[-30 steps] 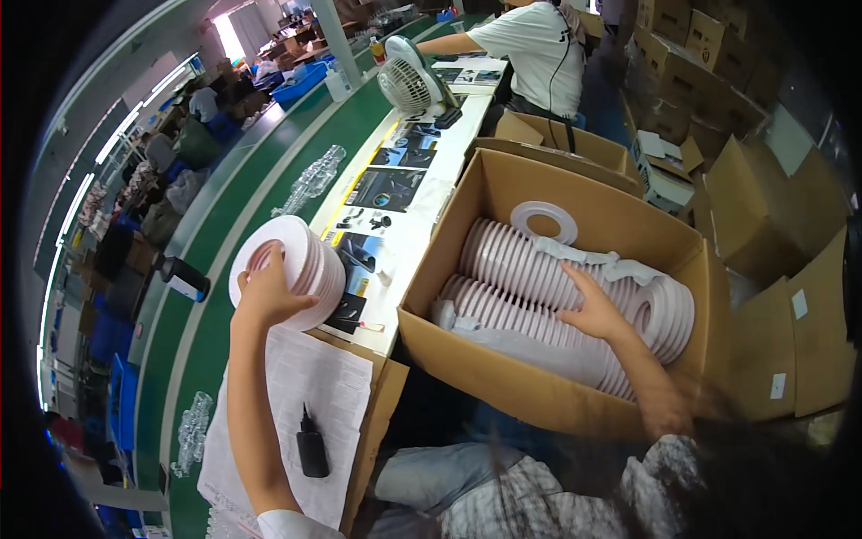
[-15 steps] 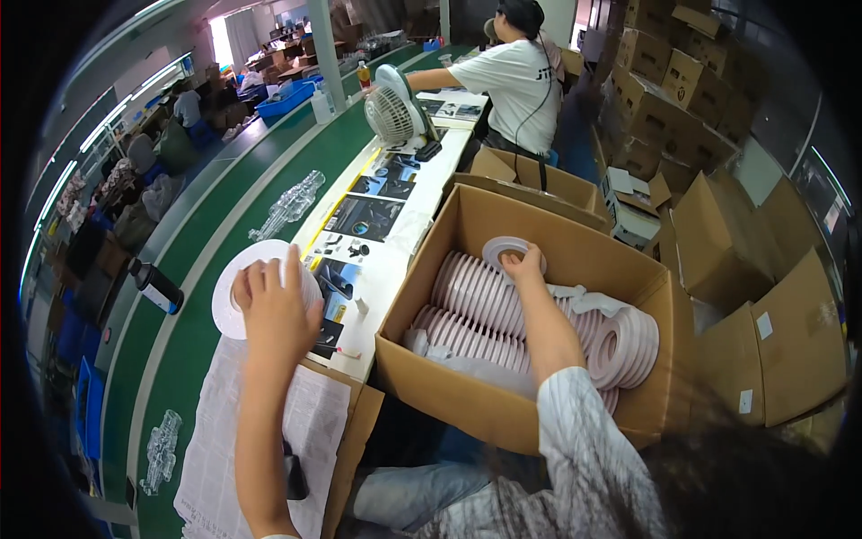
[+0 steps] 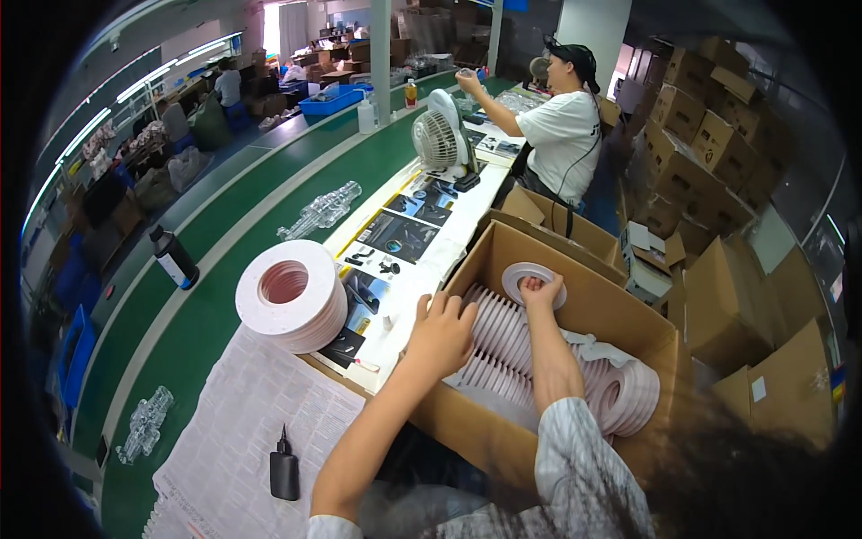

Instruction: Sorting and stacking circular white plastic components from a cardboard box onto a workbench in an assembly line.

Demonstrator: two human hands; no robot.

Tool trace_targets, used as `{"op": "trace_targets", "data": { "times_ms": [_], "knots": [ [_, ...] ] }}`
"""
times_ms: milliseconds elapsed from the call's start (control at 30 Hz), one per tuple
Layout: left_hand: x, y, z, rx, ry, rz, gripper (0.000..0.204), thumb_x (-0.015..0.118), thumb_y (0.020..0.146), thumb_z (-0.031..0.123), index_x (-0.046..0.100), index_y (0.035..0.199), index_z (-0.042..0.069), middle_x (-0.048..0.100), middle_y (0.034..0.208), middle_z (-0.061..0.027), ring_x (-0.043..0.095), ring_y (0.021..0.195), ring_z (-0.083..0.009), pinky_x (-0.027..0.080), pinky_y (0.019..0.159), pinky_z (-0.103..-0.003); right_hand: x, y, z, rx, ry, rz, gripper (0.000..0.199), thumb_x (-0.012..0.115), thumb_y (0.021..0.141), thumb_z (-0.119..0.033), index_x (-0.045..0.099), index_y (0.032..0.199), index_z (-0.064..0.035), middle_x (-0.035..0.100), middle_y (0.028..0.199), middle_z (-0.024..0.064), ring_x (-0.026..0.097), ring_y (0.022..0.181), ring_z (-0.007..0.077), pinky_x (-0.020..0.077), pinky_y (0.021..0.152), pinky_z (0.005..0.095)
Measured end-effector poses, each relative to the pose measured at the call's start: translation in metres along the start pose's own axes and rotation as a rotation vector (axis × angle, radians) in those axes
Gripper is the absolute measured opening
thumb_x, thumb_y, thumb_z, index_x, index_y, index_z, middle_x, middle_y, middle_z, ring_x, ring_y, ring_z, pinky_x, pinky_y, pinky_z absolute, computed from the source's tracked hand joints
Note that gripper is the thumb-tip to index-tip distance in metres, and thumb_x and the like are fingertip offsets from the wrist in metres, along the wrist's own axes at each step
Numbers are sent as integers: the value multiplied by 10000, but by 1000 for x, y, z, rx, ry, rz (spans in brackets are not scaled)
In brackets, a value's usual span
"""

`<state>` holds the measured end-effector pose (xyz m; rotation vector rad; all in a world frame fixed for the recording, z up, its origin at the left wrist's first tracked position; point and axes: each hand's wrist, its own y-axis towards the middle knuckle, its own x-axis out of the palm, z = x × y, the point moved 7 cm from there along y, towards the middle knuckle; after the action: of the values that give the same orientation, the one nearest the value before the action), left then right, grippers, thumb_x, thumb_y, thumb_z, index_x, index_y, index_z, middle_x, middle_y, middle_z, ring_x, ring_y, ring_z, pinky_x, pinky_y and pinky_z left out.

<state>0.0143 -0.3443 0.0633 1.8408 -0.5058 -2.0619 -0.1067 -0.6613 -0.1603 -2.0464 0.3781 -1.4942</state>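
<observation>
Inside the cardboard box (image 3: 660, 359), my right hand (image 3: 540, 293) is closed on a flat white ring (image 3: 515, 278), fingers hooked through its centre hole. Rows of similar white rings (image 3: 496, 334) stand on edge below it, with crumpled white wrapping among them. My left hand (image 3: 442, 336) hovers over the box's left edge, fingers apart and slightly curled, with nothing seen in it. To its left, a thick stack of white rings (image 3: 314, 314) rests on the worktop beside the paper sheet (image 3: 229, 431).
A black dropper bottle (image 3: 284, 472) lies on the paper. Clear plastic parts (image 3: 321, 212) and a dark bottle (image 3: 174, 259) are on the green belt (image 3: 211, 314). A fan (image 3: 442, 139) stands farther up the table, near a seated co-worker (image 3: 566, 135). Cartons (image 3: 732, 287) crowd the right.
My left hand has left the ring stack and moved right to the box. My right hand still holds the ring in the box. The view has shifted, and the co-worker's arm is raised.
</observation>
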Motion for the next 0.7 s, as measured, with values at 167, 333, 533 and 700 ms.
{"op": "trace_targets", "data": {
  "times_ms": [167,333,533,700],
  "knots": [
    [70,21,6,11,-110,-47,389,681,733,228,602,1089,95,568,1063,-121,498,1065,-315,346,968,-484,12,-21,-20,-168,-231,-69,652,705,722,-456,455,1214,-110,478,1198,51,473,996,185,423,886,336],
    [103,17,-10,-87,-253,-207,224,621,753,202,687,899,45,631,975,-164,552,990,-334,429,862,-461,-5,-12,-39,-65,-192,-5,659,735,715,-426,417,1204,-118,486,1203,37,493,1019,183,453,880,338],
    [120,10,-28,-170,-417,-286,238,561,756,174,700,797,-15,667,944,-235,617,949,-411,496,895,-459,-7,0,-45,-69,-55,-27,560,758,731,-476,520,1052,-84,536,995,20,530,839,132,473,672,264],
    [124,9,-31,-204,-437,-325,233,557,743,156,701,799,-18,666,914,-250,639,909,-394,502,883,-458,-4,-16,-40,-35,-57,-18,530,749,742,-466,519,1017,-75,530,919,13,501,741,136,466,660,253]
  ]
}}
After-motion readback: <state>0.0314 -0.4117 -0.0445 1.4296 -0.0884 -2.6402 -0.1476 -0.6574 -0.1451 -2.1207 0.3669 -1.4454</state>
